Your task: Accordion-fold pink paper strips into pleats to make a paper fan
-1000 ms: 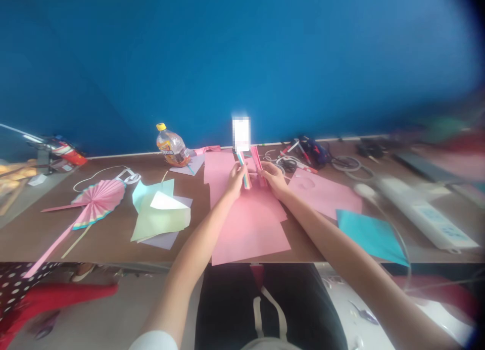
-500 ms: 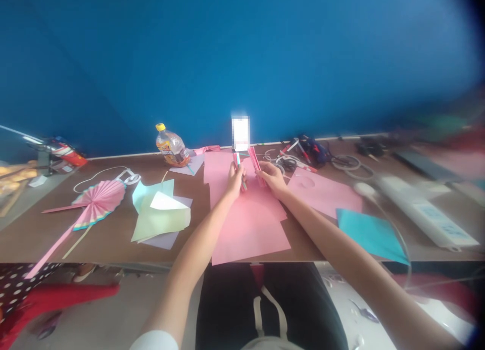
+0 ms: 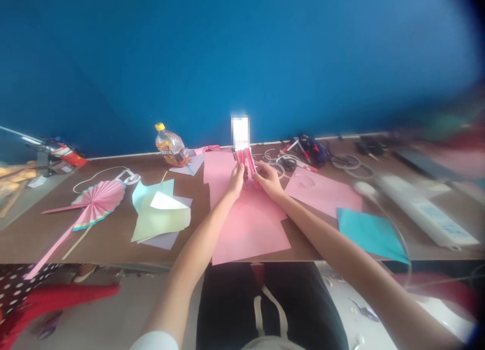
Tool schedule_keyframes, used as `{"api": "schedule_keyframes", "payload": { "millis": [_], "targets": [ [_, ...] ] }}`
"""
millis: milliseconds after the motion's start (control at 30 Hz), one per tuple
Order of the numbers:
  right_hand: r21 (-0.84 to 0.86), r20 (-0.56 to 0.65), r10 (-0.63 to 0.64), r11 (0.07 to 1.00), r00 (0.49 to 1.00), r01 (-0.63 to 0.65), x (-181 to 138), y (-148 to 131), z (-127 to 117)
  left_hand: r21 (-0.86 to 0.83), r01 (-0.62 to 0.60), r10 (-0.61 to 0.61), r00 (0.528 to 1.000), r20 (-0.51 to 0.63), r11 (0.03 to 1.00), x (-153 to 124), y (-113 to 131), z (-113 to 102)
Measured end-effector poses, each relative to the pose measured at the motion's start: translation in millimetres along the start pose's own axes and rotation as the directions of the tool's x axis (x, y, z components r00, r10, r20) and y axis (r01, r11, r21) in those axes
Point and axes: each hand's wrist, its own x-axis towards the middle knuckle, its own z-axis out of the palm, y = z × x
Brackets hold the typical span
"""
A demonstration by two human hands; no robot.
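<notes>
My left hand (image 3: 236,180) and my right hand (image 3: 266,179) meet over the far middle of the brown table (image 3: 113,234). Both are closed on a pleated pink paper bundle (image 3: 246,162) that stands up between them, pressed into one stack. Under the hands lie large pink paper sheets (image 3: 248,223). Another pink sheet (image 3: 322,191) lies just to the right.
A finished pink paper fan on a stick (image 3: 94,201) lies at the left. Pale green and white sheets (image 3: 161,216) sit beside it, a turquoise sheet (image 3: 369,234) at the right. A drink bottle (image 3: 171,147), cables and pens (image 3: 306,153) and a white power strip (image 3: 424,213) line the back.
The two folded paper bundles, held apart a second ago, have been brought together into one stack between my hands. My hands moved closer to each other.
</notes>
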Motion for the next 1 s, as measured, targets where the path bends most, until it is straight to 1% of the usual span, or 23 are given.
{"api": "schedule_keyframes", "payload": {
  "millis": [133,233,333,500,633,733,800,933,1000],
  "targets": [
    [0.007,0.013,-0.028,1.000,1.000,0.028,0.4,4.1,-0.9,0.055,-0.007,0.005,0.999,0.040,0.998,-4.0,1.7,3.4],
    [-0.002,0.017,-0.024,1.000,1.000,0.024,1.2,6.6,-1.1,0.038,-0.008,0.005,0.998,0.060,0.999,-6.8,5.3,7.0],
    [-0.015,0.006,-0.017,1.000,1.000,0.017,1.8,7.0,-1.5,0.028,-0.036,0.034,0.998,0.059,0.999,-9.2,10.0,10.0],
    [-0.073,0.003,-0.023,0.997,1.000,0.023,1.3,5.9,-2.1,0.065,-0.056,0.050,0.995,0.083,0.996,-11.5,16.4,11.8],
    [-0.031,0.035,-0.010,0.999,0.999,0.011,0.3,3.8,-2.4,0.115,-0.110,0.099,0.990,0.096,0.987,-10.5,14.9,11.9],
    [0.005,0.028,0.008,1.000,1.000,-0.008,-0.4,0.0,-2.4,0.151,-0.146,0.134,0.987,0.087,0.978,-9.3,11.9,10.7],
    [0.024,0.022,0.023,0.999,0.999,-0.024,-0.4,-2.3,-2.2,0.153,-0.138,0.129,0.989,0.065,0.979,-8.8,10.1,8.9],
    [0.068,0.035,0.051,0.996,0.998,-0.054,-0.1,-3.8,-1.4,0.124,-0.061,0.065,0.998,-0.028,0.990,-8.1,6.4,5.2],
    [0.074,0.037,0.056,0.996,0.998,-0.058,-0.1,-4.0,-1.3,0.098,-0.020,0.025,0.998,-0.049,0.995,-7.2,4.1,4.5]
  ]
}}
